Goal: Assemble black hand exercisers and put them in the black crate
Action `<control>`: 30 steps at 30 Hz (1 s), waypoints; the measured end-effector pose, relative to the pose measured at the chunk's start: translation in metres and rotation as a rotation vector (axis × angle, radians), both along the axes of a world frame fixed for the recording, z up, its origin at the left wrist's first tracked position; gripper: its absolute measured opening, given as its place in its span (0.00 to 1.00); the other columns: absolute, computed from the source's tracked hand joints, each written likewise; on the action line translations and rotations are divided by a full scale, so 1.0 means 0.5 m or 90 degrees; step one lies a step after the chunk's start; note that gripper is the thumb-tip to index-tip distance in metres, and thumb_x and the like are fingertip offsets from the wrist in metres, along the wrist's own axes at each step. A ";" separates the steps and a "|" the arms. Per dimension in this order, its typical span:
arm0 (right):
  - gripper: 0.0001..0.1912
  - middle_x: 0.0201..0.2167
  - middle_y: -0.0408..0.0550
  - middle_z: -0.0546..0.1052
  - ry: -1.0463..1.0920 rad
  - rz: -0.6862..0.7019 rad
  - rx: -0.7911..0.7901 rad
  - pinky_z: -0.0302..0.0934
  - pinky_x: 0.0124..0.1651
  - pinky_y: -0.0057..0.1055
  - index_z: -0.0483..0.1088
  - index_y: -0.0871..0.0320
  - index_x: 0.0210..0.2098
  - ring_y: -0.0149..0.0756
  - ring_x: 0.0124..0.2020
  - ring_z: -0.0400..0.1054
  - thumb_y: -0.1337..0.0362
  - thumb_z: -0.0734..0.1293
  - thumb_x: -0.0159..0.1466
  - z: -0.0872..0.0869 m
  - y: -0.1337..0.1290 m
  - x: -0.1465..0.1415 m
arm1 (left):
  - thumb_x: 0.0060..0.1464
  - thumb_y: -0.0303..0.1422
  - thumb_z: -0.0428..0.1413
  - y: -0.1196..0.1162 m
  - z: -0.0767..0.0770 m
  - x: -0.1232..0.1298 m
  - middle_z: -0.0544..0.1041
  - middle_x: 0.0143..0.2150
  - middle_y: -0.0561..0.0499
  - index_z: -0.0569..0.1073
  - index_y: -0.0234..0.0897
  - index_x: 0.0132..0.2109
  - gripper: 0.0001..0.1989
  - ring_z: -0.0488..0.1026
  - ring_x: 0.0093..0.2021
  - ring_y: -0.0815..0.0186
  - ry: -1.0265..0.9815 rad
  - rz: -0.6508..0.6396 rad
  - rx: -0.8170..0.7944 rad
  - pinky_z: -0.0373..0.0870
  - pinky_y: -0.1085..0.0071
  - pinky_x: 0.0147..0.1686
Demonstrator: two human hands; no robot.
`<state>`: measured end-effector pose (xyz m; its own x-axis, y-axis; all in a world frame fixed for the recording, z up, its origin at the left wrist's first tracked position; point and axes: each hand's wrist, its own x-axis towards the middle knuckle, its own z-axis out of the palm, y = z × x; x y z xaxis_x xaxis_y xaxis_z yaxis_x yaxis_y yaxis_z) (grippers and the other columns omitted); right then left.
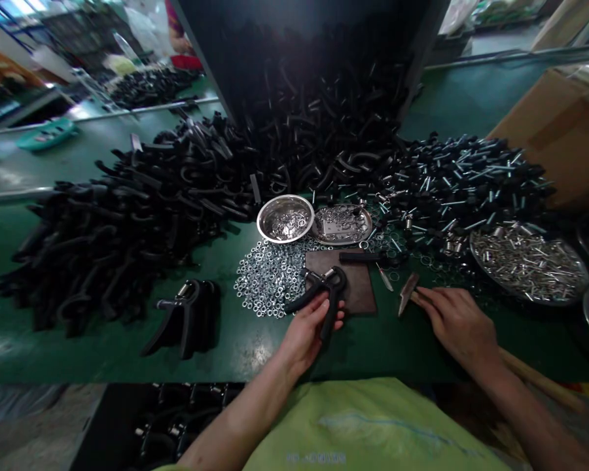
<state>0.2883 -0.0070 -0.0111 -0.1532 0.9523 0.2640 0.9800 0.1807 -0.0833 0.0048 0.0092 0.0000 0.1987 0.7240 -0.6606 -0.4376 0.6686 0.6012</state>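
Note:
My left hand [308,327] grips a black hand grip [334,288] by one of its legs, over the near left part of a brown square plate [360,288]. A hammer [408,294] lies at the right with its head on the green table, and the fingers of my right hand [459,324] are closed round its wooden handle near the head. Behind the hand grip, a straight black piece [358,257] rests across the plate's far edge. Silvery nuts [262,278] are spread left of the plate. More assembled hand grips [189,317] stand together further left.
Black handles [177,190] are heaped at the left and back. A steel bowl [260,226] and a metal tray [368,232] hold small parts. Bolts with black knobs [466,176], a dish of metal pins [530,265] and a cardboard box [564,131] occupy the right.

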 end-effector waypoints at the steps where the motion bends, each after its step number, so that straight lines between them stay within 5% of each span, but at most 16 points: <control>1: 0.15 0.37 0.54 0.75 0.041 0.019 0.011 0.60 0.45 0.37 0.74 0.62 0.42 0.44 0.43 0.65 0.61 0.60 0.66 0.009 0.027 -0.012 | 0.51 0.31 0.60 -0.008 0.004 0.009 0.77 0.48 0.41 0.69 0.33 0.56 0.24 0.76 0.40 0.67 -0.032 0.012 -0.015 0.73 0.72 0.41; 7: 0.13 0.37 0.53 0.76 0.136 0.132 -0.023 0.60 0.46 0.39 0.75 0.58 0.37 0.43 0.43 0.63 0.64 0.59 0.65 0.065 0.244 -0.123 | 0.48 0.33 0.62 -0.039 0.043 0.014 0.68 0.60 0.44 0.70 0.37 0.56 0.26 0.65 0.59 0.60 -0.003 -0.052 0.037 0.60 0.65 0.60; 13: 0.10 0.35 0.58 0.76 0.009 0.167 -0.189 0.60 0.41 0.35 0.76 0.61 0.31 0.45 0.43 0.65 0.70 0.62 0.61 0.040 0.399 -0.203 | 0.51 0.35 0.60 -0.001 0.087 -0.032 0.72 0.56 0.44 0.72 0.40 0.54 0.22 0.68 0.56 0.60 0.253 -0.212 0.251 0.64 0.62 0.56; 18: 0.08 0.38 0.63 0.76 0.018 0.146 -0.221 0.61 0.41 0.36 0.75 0.64 0.32 0.47 0.43 0.67 0.72 0.63 0.59 0.017 0.419 -0.221 | 0.56 0.32 0.53 0.144 0.073 -0.036 0.77 0.45 0.46 0.75 0.36 0.47 0.12 0.74 0.43 0.64 0.608 -0.279 0.542 0.71 0.66 0.44; 21: 0.10 0.39 0.64 0.76 0.049 0.117 -0.219 0.61 0.42 0.36 0.73 0.65 0.39 0.48 0.44 0.68 0.72 0.61 0.60 0.021 0.416 -0.217 | 0.57 0.29 0.52 0.246 0.043 -0.012 0.77 0.44 0.46 0.75 0.35 0.47 0.12 0.73 0.43 0.64 0.832 -0.393 0.641 0.68 0.69 0.46; 25: 0.13 0.37 0.61 0.77 0.122 0.086 -0.216 0.62 0.42 0.37 0.69 0.66 0.45 0.45 0.41 0.71 0.71 0.60 0.62 0.040 0.411 -0.203 | 0.57 0.28 0.51 0.335 0.006 0.032 0.75 0.42 0.43 0.76 0.32 0.44 0.11 0.73 0.43 0.62 1.016 -0.522 0.655 0.67 0.69 0.46; 30: 0.08 0.35 0.48 0.78 0.375 0.119 -0.265 0.65 0.38 0.30 0.70 0.60 0.38 0.34 0.34 0.72 0.69 0.61 0.60 0.061 0.352 -0.188 | 0.58 0.27 0.49 0.369 -0.017 0.058 0.74 0.43 0.40 0.74 0.29 0.44 0.12 0.73 0.44 0.59 1.052 -0.536 0.633 0.67 0.68 0.44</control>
<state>0.1941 0.1691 0.0196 -0.2672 0.9633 -0.0249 0.7079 0.1787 -0.6833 0.0337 0.1936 -0.0084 0.3617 0.9301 -0.0631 0.9149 -0.3412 0.2158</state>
